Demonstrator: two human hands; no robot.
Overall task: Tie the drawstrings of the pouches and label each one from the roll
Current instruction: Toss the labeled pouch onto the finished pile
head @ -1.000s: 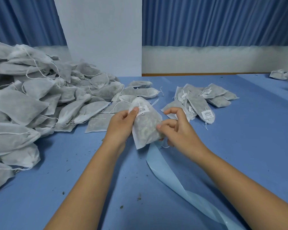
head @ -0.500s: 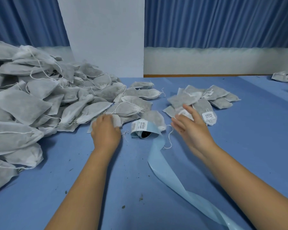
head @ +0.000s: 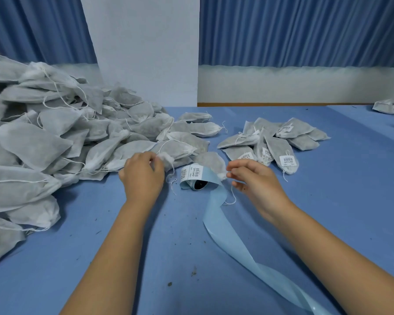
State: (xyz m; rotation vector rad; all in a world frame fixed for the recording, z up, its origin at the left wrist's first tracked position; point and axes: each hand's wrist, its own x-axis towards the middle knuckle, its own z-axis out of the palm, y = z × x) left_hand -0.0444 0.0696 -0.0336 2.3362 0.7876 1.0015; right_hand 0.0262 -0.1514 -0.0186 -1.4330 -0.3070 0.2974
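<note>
From the heap of pouches (head: 55,142) on the bench (head: 328,212), the left hand (head: 143,178) grips 1 pouch (head: 167,158) by its gathered neck. My advice: lift it clear of the heap, beside the label roll (head: 191,176), so its strings stay untangled. The right hand (head: 257,181) is half-curled; whether it pinches string I cannot tell. Against 0.5 s ago, it is no longer spread flat by the labelled pile (head: 282,144).
</note>
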